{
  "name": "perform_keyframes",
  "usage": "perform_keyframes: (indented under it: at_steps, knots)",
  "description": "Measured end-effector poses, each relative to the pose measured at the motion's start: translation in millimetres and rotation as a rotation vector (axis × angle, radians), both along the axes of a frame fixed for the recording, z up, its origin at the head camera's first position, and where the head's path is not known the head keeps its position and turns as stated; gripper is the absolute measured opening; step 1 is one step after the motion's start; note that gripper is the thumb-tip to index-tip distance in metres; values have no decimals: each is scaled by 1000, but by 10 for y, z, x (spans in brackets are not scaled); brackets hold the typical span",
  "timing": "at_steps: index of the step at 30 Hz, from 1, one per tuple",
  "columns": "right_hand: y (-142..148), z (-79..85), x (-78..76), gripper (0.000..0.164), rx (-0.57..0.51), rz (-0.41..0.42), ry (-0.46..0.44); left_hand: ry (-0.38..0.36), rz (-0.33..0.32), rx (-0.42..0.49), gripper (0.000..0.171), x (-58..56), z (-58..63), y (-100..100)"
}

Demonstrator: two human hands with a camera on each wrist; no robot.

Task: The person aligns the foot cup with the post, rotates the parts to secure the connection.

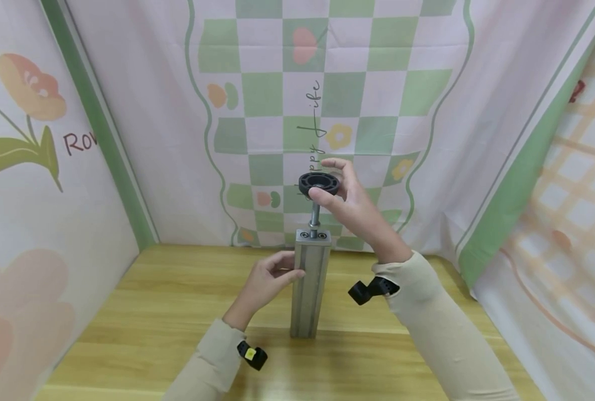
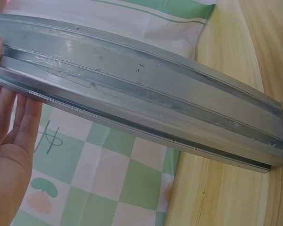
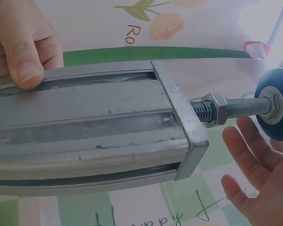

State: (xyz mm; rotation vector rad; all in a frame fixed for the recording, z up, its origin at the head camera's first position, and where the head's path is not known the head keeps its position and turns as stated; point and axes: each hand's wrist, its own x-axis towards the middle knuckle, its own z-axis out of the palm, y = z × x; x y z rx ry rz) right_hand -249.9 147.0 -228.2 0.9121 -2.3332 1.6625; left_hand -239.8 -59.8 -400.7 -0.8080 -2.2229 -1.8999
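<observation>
Head view: left hand (image 1: 267,282) grips the post (image 1: 309,295); above it, right hand (image 1: 356,210) spreads loosely by the disc (image 1: 317,179), bolt (image 1: 316,214) seemingly fitted, nut (image 1: 314,225) apparently untightened.

High head camera looks forward-down; close wrist views share the metal post (image 1: 308,287), probably near its top.

a bar (image 1: 310,295) stands on a table (image 1: 177,301), a plate (image 3: 181,115) across its top end, a bolt (image 3: 249,108) rising from the plate, a nut (image 3: 219,108) around the bolt, a knob (image 1: 304,185) atop it; left hand (image 1: 267,280) at the bar's left, right hand (image 1: 355,209) just right of the knob, cloth (image 1: 262,94) behind.
</observation>
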Motion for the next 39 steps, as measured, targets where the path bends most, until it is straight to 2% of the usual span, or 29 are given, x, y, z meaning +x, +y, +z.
perform_keyframes:
  at_steps: [5,8,17,19,30,39]
  knots:
    - [1,0,8,64,-17,66,35,-12,11,-7,34,5,-5,-3]
    - [3,4,0,61,-26,94,24,-12,15,-15,35,3,-11,-8]
    - [32,-25,-75,66,-117,277,3,-11,12,-24,35,-1,-11,-8]
    - [35,-28,-81,67,-131,293,-8,-11,13,-24,35,-1,-11,-7]
    - [54,-32,-89,67,-129,284,-48,-4,14,-12,36,2,-3,-4]
    - [80,-33,-63,58,-100,217,-45,-9,12,-15,35,-12,-14,-6]
